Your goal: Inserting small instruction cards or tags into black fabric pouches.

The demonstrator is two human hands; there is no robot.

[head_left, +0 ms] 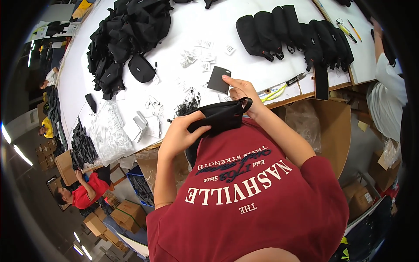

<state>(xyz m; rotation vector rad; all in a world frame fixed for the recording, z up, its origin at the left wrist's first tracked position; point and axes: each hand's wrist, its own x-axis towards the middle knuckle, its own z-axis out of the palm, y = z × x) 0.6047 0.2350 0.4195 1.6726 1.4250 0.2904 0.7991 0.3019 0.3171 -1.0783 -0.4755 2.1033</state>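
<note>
Close to my body, at the table's near edge, a small black pouch (pixel 223 117) with a loop at its right end is gripped by my left hand (pixel 182 132), its thumb and fingers around the left part. My right hand (pixel 245 95) pinches a dark grey card tag (pixel 218 79) just above the pouch. Beyond the left hand lies a tangle of thin black strings (pixel 188 102). Small white labels (pixel 204 55) are scattered farther out on the white table (pixel 183 26).
A big heap of black pouches (pixel 131 32) lies far left; a row of them (pixel 279 32) lies far right. Clear plastic bags (pixel 110 131) and black straps (pixel 82 146) sit at left. Scissors (pixel 295 79) lie by the right edge. Other people (pixel 89 190) work nearby.
</note>
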